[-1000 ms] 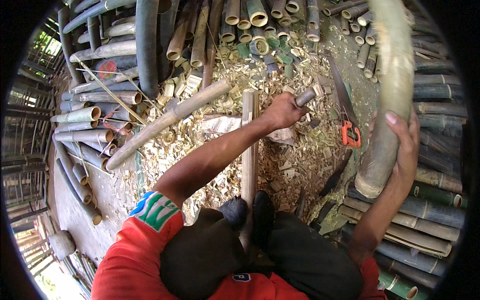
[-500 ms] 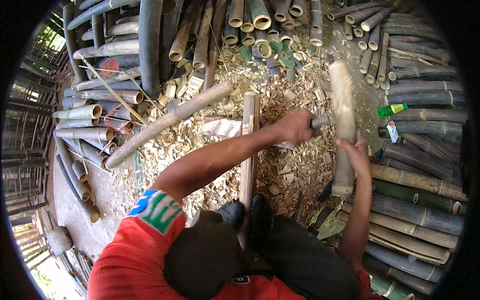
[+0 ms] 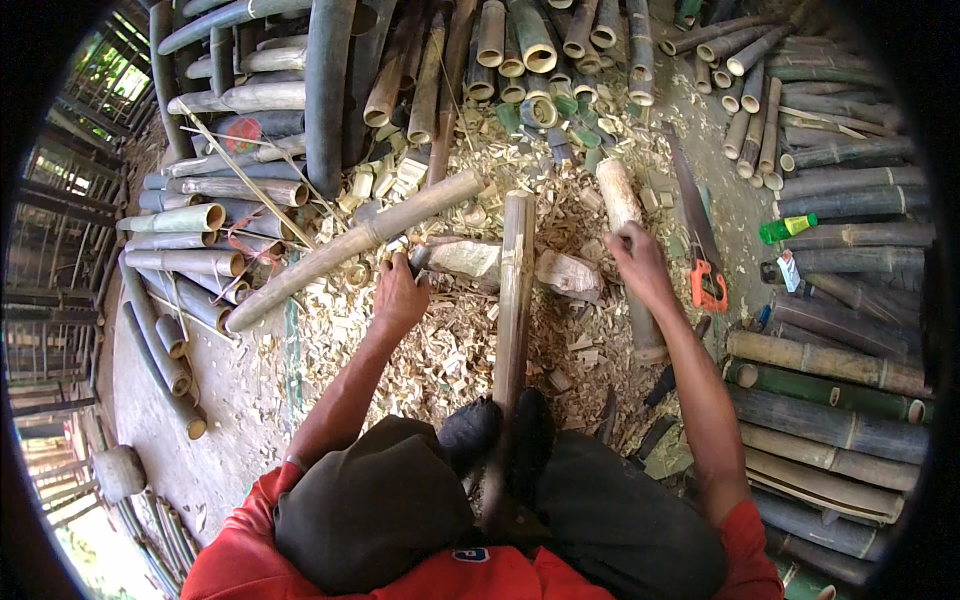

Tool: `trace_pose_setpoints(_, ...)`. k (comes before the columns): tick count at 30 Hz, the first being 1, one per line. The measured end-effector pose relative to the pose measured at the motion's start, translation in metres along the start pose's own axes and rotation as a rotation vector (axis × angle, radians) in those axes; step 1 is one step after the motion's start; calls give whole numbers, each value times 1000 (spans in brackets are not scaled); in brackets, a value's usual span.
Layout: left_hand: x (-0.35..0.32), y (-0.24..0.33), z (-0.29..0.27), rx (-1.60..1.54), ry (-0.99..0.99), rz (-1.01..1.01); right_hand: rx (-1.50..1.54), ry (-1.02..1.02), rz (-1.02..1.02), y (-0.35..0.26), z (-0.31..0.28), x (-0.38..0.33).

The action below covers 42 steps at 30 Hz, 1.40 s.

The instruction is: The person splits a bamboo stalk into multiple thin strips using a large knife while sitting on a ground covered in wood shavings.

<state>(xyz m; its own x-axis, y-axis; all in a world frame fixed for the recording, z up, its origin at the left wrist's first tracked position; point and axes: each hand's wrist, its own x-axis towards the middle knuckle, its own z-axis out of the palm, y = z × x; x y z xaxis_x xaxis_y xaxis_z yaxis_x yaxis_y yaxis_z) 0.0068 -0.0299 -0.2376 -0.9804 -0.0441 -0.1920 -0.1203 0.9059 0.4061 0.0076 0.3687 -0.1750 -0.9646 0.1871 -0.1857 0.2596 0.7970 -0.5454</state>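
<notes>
The concrete-grey floor (image 3: pixel 165 440) carries a broad bed of pale chips (image 3: pixel 440 345), spread before and around the seated person's feet. Stacked bamboo (image 3: pixel 840 435) borders it at the right, with pieces laid roughly side by side; a second pile (image 3: pixel 190 263), its cut ends facing the chips, stands at the left. Next in size is the upright-grained pole (image 3: pixel 512 300), lying lengthwise away from the person; its near part passes between two dark shoes (image 3: pixel 470 430), and it crosses over a pale log (image 3: pixel 468 260), which shows on both sides of it. Left of this, a long round pole (image 3: pixel 360 235) lies diagonally, its far end toward the centre. To the right, a thick bamboo piece (image 3: pixel 617 190) lies on the chips, its far portion pale and roughened. A handsaw (image 3: pixel 693 205) with an orange handle lies just beyond it, to the right. The right hand (image 3: pixel 640 262) lies across the middle of the thick piece, back uppermost; whether its fingers close around it cannot be told. The left hand (image 3: pixel 400 295), near the log's left end, is closed on a short dark piece (image 3: pixel 420 259), mostly hidden. A small green bottle (image 3: pixel 788 228) lies beside the right-hand stack.
</notes>
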Motion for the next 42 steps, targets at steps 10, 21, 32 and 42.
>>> trace_pose_setpoints(10,11,95,-12,-231,40,301,-256,-185,-41,-114,67,63)
trace_pose_setpoints(21,13,82,8,-454,-146,274,-150,-82,-203,-99,75,72)
trace_pose_setpoints(32,3,120,14,-597,-286,322,23,128,-290,-102,59,47)
trace_pose_setpoints(42,7,126,22,-564,-297,163,569,-55,9,-96,83,40)
